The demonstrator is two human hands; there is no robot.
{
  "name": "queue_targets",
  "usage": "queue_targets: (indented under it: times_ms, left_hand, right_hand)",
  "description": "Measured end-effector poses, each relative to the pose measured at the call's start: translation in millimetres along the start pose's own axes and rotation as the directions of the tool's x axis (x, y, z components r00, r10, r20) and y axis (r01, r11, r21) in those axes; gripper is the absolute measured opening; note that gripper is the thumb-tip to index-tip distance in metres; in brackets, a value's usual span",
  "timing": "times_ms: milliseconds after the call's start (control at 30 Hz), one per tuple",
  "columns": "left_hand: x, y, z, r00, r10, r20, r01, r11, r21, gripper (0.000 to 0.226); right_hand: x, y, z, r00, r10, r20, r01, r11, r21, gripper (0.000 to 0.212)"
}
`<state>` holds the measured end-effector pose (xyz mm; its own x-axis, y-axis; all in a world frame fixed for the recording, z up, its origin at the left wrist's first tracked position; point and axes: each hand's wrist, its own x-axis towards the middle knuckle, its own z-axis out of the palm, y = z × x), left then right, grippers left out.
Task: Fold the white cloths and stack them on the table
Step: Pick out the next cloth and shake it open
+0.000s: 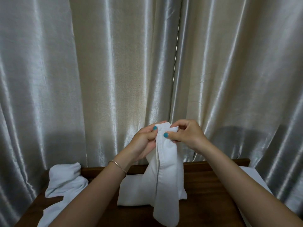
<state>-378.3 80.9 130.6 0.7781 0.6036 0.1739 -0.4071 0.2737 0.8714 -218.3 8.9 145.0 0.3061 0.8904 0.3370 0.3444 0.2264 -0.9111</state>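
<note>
Loose cloths (65, 182) run under left forearm; held cloth (165, 169) covers part of folded cloth (131, 192); bench (208, 185) cut off below.

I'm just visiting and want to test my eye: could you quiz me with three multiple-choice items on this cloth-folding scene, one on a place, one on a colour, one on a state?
1. Where does the crumpled pile of cloths lie?
A. on the table's left side
B. on the floor
C. on the curtain rail

2. What colour are the painted thumbnails?
A. red
B. teal
C. black

3. How is the raised cloth held?
A. lying flat, untouched
B. by one hand only
C. pinched at its top by both hands

Answers:
1 A, the crumpled pile sits left on the wooden table.
2 B, both thumbnails look teal.
3 C, the left hand and right hand each take a grip on the top of the raised cloth, which hangs down.
</note>
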Motion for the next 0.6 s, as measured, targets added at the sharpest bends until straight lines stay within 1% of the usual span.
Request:
queue_targets:
  times_ms: [133, 333, 500, 600]
  left_hand:
    - [-2, -1, -1, 1.0, 0.004, -0.018, -0.004, 1.0, -0.002, 0.039]
    - [-2, -3, 1, 0.999, 0.015, -0.035, -0.015, 1.0, -0.018, 0.04]
    - [-2, -4, 4, 0.999, 0.038, -0.019, -0.038, 0.999, 0.005, 0.039]
    - [-1, -7, 4, 0.998, 0.047, -0.037, -0.047, 0.999, 0.018, 0.038]
  right_hand:
    - [3, 5, 6, 0.999, -0.001, -0.032, 0.002, 1.0, 0.018, 0.021]
    - [1, 9, 10, 0.995, -0.021, -0.097, 0.027, 0.998, 0.058, 0.017]
    - [0, 5, 13, 0.989, -0.011, -0.145, 0.029, 0.993, 0.118, 0.014]
    - [-2, 5, 14, 0.988, 0.006, -0.154, 0.021, 0.985, 0.173, 0.012]
